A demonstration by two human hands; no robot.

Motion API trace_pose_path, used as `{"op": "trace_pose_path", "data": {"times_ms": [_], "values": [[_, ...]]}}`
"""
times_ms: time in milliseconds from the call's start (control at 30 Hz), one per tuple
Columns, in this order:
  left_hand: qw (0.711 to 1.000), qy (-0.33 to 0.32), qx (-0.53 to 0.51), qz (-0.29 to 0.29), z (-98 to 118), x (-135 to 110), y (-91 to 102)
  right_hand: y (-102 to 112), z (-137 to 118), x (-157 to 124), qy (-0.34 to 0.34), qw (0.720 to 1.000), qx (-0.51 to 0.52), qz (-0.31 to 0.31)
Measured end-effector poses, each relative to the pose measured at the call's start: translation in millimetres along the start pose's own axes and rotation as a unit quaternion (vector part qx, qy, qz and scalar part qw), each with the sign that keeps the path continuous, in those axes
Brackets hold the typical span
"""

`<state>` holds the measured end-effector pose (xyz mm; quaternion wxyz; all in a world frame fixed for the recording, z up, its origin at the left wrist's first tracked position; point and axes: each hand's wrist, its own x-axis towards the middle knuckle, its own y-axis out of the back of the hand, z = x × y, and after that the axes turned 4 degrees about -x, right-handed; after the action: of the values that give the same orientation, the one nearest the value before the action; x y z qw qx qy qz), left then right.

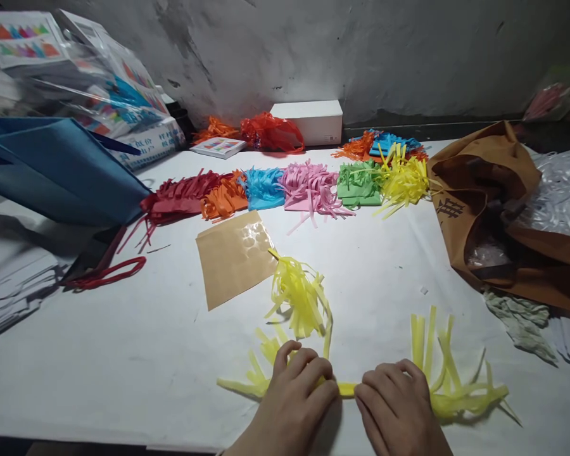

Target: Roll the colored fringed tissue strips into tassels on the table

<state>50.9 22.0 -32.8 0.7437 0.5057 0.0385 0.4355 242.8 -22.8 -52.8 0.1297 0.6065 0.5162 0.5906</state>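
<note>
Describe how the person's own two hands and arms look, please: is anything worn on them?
Both the left hand and the right hand are bare: no gloves, rings or watch show. The fingers have short, unpainted nails. No sleeve shows at the visible wrists, and the forearms are out of frame.

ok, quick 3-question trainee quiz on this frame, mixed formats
1. True or false: both hands press the same yellow fringed paper strip.
2. Which pile lies between the blue fringe pile and the green fringe pile? A orange, B pink, C red.
3. Fill in: the brown sheet lies to the ___ of the loose yellow tassel.

Key: 1 true, the left hand and right hand both rest on it. 2 B, the pink fringe pile. 3 left.
</note>
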Motion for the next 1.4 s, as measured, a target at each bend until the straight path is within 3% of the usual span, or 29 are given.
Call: {"op": "trace_pose_path", "data": {"times_ms": [233, 400, 500, 567, 733, 800, 933, 1067, 1233, 1300, 1400], "values": [[1.000, 0.000, -0.023, 0.022, -5, -2, -9.1, -4, 0, -7, 0.019, 0.999, -0.045, -0.009], [0.993, 0.075, -0.086, 0.018, -8, -9, -6.0, 22, 29, -22, -0.005, 0.998, -0.057, -0.037], [0.995, 0.077, -0.063, 0.025, -7, -12, -8.2, 34, 40, -25, 0.001, 0.995, -0.062, -0.078], [0.997, 0.078, -0.021, 0.018, -4, -11, -9.4, 36, 38, -24, -0.026, 0.994, -0.068, -0.081], [0.985, 0.103, 0.115, -0.076, 8, 3, -4.9, 26, 18, -17, -0.146, 0.986, -0.071, -0.025], [0.986, 0.069, 0.127, -0.086, 10, 8, -3.3, 22, 14, -17, -0.114, 0.992, -0.060, -0.012], [0.991, -0.037, 0.109, -0.075, 9, 6, -3.4, 15, 14, -21, 0.015, 0.999, -0.027, 0.017], [0.988, -0.054, 0.115, -0.090, 4, 2, -7.2, 10, 17, -21, 0.031, 0.999, -0.037, 0.022], [0.990, 0.006, 0.070, -0.124, -2, 5, -11.2, 8, 15, -6, 0.053, 0.998, -0.042, 0.003], [0.986, 0.065, -0.007, -0.152, 2, 8, -2.1, 11, 13, 0, 0.085, 0.995, -0.046, 0.005], [0.957, 0.144, -0.154, -0.199, 15, 12, 22.6, 20, 8, 7, 0.129, 0.989, -0.042, 0.051]]}}
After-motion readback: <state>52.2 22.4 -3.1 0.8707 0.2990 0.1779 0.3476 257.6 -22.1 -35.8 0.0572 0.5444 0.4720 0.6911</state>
